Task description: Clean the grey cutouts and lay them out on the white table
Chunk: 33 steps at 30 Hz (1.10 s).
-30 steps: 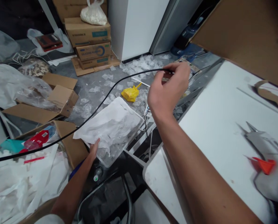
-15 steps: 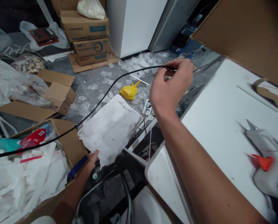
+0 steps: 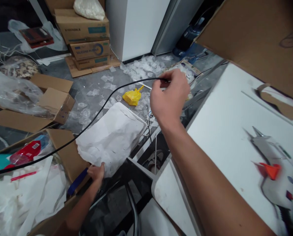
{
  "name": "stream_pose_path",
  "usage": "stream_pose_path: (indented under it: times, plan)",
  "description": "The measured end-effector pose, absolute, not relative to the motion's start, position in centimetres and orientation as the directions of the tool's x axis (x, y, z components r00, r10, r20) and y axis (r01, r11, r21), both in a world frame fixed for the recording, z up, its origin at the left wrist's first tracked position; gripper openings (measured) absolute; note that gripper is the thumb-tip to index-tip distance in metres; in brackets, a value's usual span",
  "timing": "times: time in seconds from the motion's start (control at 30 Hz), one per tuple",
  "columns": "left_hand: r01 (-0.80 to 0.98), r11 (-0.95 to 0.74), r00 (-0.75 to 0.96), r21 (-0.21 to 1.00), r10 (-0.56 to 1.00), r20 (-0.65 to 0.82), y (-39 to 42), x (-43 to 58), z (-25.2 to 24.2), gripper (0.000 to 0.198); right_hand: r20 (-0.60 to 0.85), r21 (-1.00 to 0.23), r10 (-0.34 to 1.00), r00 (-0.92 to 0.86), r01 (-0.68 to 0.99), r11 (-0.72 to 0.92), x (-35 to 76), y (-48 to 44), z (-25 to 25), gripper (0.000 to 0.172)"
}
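Observation:
My right hand [image 3: 169, 98] is raised over the floor, left of the white table [image 3: 225, 131], with its fingers pinched on a thin black cable [image 3: 92, 123]. The cable runs from that pinch down and left to the frame's left edge. My left hand [image 3: 95, 173] is low, gripping the near edge of a clear plastic tray [image 3: 141, 123] covered by crumpled white paper [image 3: 109, 137]. The tray is tilted, its far end higher.
Open cardboard boxes [image 3: 55, 98] and plastic bags [image 3: 15, 91] crowd the floor at left. Stacked cartons [image 3: 87, 42] and a white cabinet [image 3: 136, 26] stand behind. A yellow bag [image 3: 133, 97] and clear scraps litter the floor. A glue gun [image 3: 271, 170] lies on the table.
My right hand has moved left and slightly down with the cable. My left hand has drawn the paper-covered tray lower and nearer; the paper now hides the tray's contents.

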<state>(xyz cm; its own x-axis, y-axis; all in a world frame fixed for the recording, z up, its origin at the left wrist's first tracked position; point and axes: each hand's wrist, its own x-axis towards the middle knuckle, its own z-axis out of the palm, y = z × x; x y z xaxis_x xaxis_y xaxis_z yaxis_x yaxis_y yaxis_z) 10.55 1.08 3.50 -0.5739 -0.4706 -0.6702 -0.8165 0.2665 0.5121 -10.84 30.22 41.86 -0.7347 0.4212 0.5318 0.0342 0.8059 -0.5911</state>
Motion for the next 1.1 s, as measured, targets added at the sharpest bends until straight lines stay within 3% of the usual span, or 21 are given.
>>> stream_pose_path:
  times: [0.07,0.13,0.3,0.43,0.57,0.7,0.83,0.97,1.1]
  plan:
    - [-0.750,0.440,-0.661,0.494,-0.544,-0.518,2.4,10.1,4.0,0.063,0.479,-0.587,0.397,-0.783,0.051,0.808,-10.7,30.1,41.8,0.003]
    - [-0.621,0.609,-0.783,0.492,-0.497,-0.373,3.6,8.6,4.3,0.069,0.417,-0.584,0.390,-0.821,0.087,0.807,-10.4,29.8,42.0,0.008]
    - [-0.186,0.843,-0.974,0.505,-0.093,-0.205,5.9,1.6,3.4,0.075,0.297,-0.561,0.411,-0.862,0.191,0.805,-9.8,28.8,43.1,0.016]
    - [-0.065,0.883,-0.969,0.465,0.056,-0.242,7.8,-3.3,0.3,0.087,0.243,-0.541,0.413,-0.878,0.230,0.809,-9.5,28.3,43.7,0.016]
    - [0.029,0.887,-0.911,0.460,0.212,-0.353,9.5,-5.7,-3.8,0.087,0.237,-0.523,0.407,-0.882,0.237,0.819,-9.3,28.6,43.5,0.015]
    - [0.056,0.905,-0.877,0.422,0.247,-0.412,11.1,-6.4,-6.6,0.085,0.286,-0.516,0.367,-0.885,0.181,0.837,-9.3,29.1,43.0,0.013]
    - [0.102,0.910,-0.914,0.402,0.245,-0.324,12.9,-5.3,-6.7,0.088,0.263,-0.503,0.372,-0.890,0.203,0.840,-9.2,29.4,43.0,0.010]
    - [0.295,0.825,-0.860,0.483,0.450,-0.243,14.7,-3.1,-6.4,0.084,0.305,-0.498,0.339,-0.890,0.155,0.853,-9.1,29.3,43.2,0.013]
    - [0.296,0.794,-0.832,0.531,0.487,-0.265,15.1,-2.5,-7.6,0.076,0.205,-0.448,0.413,-0.887,0.290,0.845,-9.3,28.8,43.9,0.012]
